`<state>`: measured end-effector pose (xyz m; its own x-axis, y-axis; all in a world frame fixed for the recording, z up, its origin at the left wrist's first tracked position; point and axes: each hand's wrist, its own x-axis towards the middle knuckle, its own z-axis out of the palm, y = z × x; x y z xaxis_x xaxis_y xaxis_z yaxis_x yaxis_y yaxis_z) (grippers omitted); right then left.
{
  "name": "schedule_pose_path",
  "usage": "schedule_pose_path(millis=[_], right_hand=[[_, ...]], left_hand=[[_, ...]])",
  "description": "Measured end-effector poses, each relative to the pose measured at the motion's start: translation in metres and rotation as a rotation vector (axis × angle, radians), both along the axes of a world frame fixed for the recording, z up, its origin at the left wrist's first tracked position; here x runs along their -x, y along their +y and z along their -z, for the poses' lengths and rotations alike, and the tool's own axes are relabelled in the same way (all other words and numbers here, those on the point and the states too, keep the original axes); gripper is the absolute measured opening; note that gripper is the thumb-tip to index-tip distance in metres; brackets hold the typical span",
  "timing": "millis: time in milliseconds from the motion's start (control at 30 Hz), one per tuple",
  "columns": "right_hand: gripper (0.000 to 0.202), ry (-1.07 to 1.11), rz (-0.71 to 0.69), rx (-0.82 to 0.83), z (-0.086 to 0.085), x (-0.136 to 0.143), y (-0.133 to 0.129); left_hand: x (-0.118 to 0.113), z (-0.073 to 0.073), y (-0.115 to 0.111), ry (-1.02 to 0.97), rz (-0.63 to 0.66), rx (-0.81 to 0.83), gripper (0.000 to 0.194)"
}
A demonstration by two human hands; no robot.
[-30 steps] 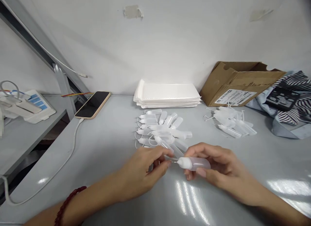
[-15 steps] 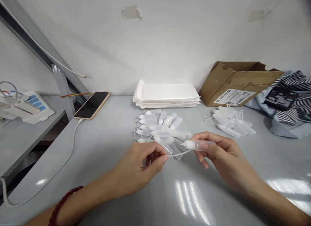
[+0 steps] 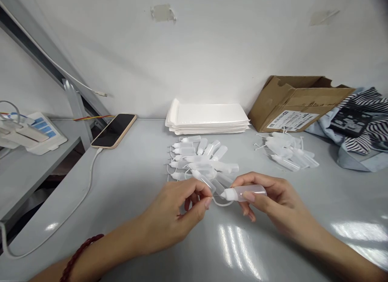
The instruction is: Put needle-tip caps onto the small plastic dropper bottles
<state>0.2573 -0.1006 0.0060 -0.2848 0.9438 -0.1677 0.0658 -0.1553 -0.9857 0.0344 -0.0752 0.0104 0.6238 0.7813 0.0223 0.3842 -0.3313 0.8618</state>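
Between thumb and fingers, my right hand (image 3: 273, 197) holds a small translucent needle-tip bottle (image 3: 247, 192) on its side, its white cap and thin needle pointing left. A white cap strap (image 3: 223, 204) loops down from the bottle's neck and runs to my left hand (image 3: 182, 205). That hand is closed, pinching the strap's free end close to the needle's tip; whether the tip is inside that end I cannot tell. Just beyond both hands lies a pile of similar bottles (image 3: 201, 160), several of them with needles and straps pointing left.
A second heap of bottles (image 3: 291, 150) lies to the right, before a cardboard box (image 3: 291, 104). White padded envelopes (image 3: 209, 114) are stacked against the wall. On the left, a phone (image 3: 114, 130) is plugged into a white cable (image 3: 87, 193). Striped cloth (image 3: 360, 140) sits far right.
My right hand has tilted the bottle and brought it down and left, so its needle is now close to my left fingers. The strap bends in a tighter loop. My left hand barely moved.
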Motion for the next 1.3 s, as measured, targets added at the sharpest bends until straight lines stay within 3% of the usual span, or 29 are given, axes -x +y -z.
schedule_pose_path(millis=[800, 1067, 1300], right_hand=[[0.021, -0.047, -0.006, -0.01, -0.0049, 0.0028, -0.0002], [0.021, -0.225, 0.009, -0.148, -0.0077, 0.0041, -0.0026], [0.028, -0.285, -0.036, -0.058, -0.0011, 0.0074, -0.0043]], left_hand=[[0.0005, -0.0046, -0.0008, 0.022, -0.015, 0.03, 0.012], [-0.0024, -0.002, -0.0009, 0.039, -0.032, 0.005, 0.013], [-0.0042, 0.0048, -0.003, 0.036, -0.038, 0.039, 0.012]])
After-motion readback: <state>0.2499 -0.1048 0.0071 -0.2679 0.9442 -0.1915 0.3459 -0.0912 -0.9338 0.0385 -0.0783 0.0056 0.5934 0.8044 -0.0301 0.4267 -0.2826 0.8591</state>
